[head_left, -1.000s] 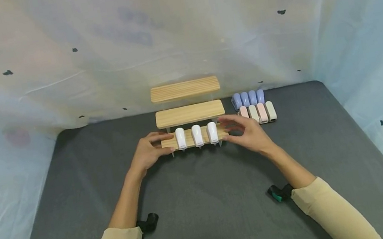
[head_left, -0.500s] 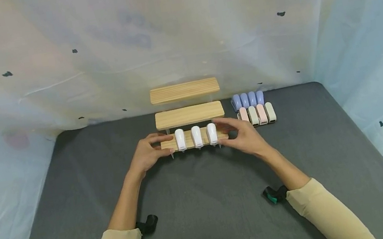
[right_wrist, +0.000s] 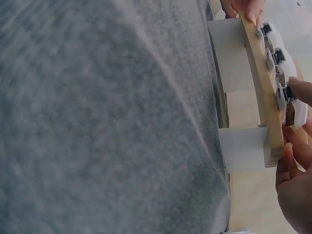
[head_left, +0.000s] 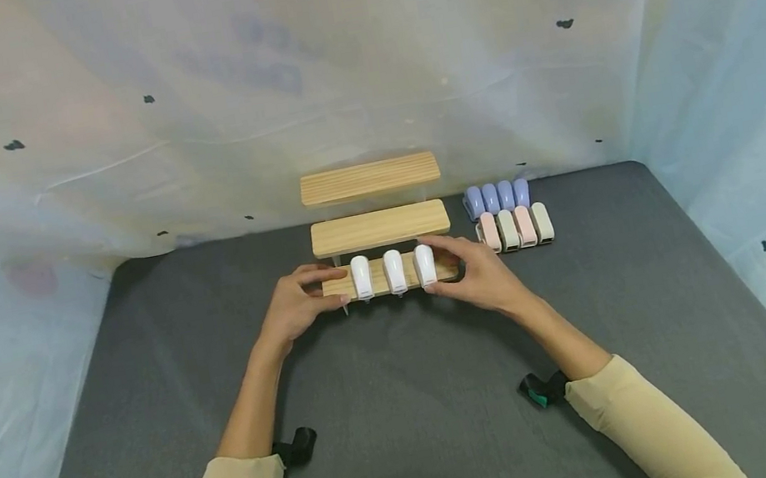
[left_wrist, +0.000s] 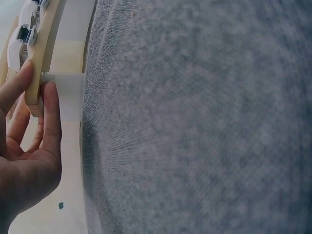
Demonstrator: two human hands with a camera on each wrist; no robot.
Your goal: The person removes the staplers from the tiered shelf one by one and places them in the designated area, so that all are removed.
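A three-tier wooden display stand (head_left: 379, 229) stands at the back of the table. Three white mini staplers, left (head_left: 362, 277), middle (head_left: 395, 272) and right (head_left: 425, 265), sit spaced along its lowest step. My left hand (head_left: 295, 305) grips that step's left end, fingers above and below the board (left_wrist: 35, 92). My right hand (head_left: 478, 274) pinches the right stapler between thumb and fingers at its two ends. In the right wrist view the thumb (right_wrist: 301, 90) lies against this stapler's front, while another finger (right_wrist: 287, 153) is close to the step's end.
Right of the stand are a row of several lavender staplers (head_left: 490, 199) and, in front, a row of pink and cream ones (head_left: 524, 226). Behind the stand hangs a pale curtain (head_left: 354, 66). A dark grey cloth (head_left: 410, 403) covers the table.
My right hand has moved left from the step's right end onto the right white stapler and closed on it. My left hand keeps its hold on the step.
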